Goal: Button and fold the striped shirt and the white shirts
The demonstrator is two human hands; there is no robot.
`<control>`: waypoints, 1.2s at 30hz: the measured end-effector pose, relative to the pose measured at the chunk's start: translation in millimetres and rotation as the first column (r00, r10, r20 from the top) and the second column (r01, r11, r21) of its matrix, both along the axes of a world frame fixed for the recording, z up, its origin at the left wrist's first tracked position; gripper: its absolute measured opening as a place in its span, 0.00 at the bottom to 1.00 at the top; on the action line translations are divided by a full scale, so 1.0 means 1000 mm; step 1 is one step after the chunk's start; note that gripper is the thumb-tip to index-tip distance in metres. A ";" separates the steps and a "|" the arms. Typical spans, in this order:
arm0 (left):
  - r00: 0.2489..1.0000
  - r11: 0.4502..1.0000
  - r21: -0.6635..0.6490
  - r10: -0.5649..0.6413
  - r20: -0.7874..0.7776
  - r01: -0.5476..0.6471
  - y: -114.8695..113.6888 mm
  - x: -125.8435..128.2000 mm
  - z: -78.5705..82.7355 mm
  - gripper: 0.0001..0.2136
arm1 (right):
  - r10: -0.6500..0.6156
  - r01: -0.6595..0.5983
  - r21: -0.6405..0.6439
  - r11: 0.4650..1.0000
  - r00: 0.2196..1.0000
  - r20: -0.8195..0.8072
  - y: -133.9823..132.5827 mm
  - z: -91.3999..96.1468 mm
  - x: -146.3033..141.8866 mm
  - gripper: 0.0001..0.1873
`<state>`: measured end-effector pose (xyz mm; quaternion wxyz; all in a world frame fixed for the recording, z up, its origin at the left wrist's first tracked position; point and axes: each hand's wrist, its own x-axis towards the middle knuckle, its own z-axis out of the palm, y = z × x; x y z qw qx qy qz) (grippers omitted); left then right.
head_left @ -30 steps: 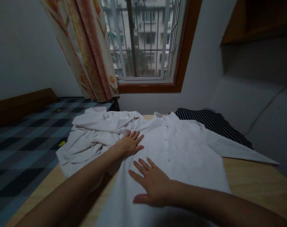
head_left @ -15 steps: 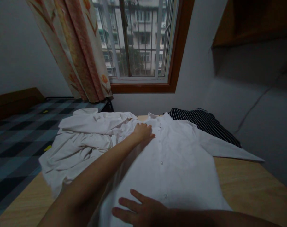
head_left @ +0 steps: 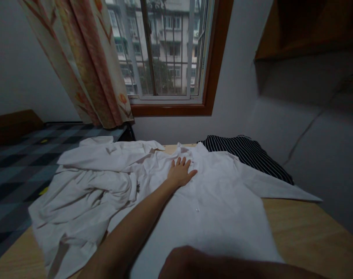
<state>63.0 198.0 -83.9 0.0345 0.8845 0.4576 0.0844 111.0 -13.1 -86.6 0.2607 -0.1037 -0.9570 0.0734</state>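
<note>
A white button-up shirt (head_left: 225,209) is spread over the wooden table (head_left: 313,221), its collar toward the window and one sleeve stretched out to the right. My left hand (head_left: 181,171) rests flat on the upper chest of the shirt near the button line, fingers spread. At the bottom edge is my right hand (head_left: 180,261), low over the lower part of the shirt. Its fingers are hidden below the frame, so I cannot tell what it touches. Left of the shirt lies a rumpled heap of white cloth (head_left: 86,186), creased and partly folded over itself.
A black-and-white striped cloth (head_left: 243,153) lies at the table's back right, against the wall. On the left is a bed with a checked cover (head_left: 16,174). A curtain (head_left: 86,66) hangs beside the barred window (head_left: 167,58). A wooden shelf (head_left: 310,38) juts out at upper right.
My left hand has gone from curled fingers to lying flat with fingers spread. The shirt's left side has spread out leftward. My right hand's fingers have dropped out of sight at the bottom.
</note>
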 end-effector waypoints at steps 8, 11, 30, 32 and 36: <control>0.999 0.998 0.057 0.007 0.043 -0.010 -0.002 -0.003 -0.001 0.26 | -0.756 0.719 -0.234 0.654 0.625 -0.196 0.158 0.068 0.099 0.19; 0.997 0.997 0.080 0.009 0.071 -0.015 -0.003 -0.004 -0.001 0.25 | -0.878 0.876 -0.070 0.477 0.479 0.006 0.224 0.066 0.125 0.32; 0.480 0.911 -0.340 0.412 0.775 -0.234 0.017 -0.008 0.012 0.25 | -0.875 0.857 0.191 0.479 0.483 0.029 0.193 0.045 0.137 0.09; 0.390 0.881 -0.414 0.473 0.790 -0.230 0.024 -0.009 0.016 0.26 | -0.823 0.812 0.184 0.554 0.567 -0.022 0.171 0.040 0.139 0.07; 0.304 0.858 -0.492 0.512 0.803 -0.145 0.033 -0.010 0.016 0.31 | -0.723 0.733 0.133 0.667 0.680 -0.122 0.135 0.027 0.145 0.02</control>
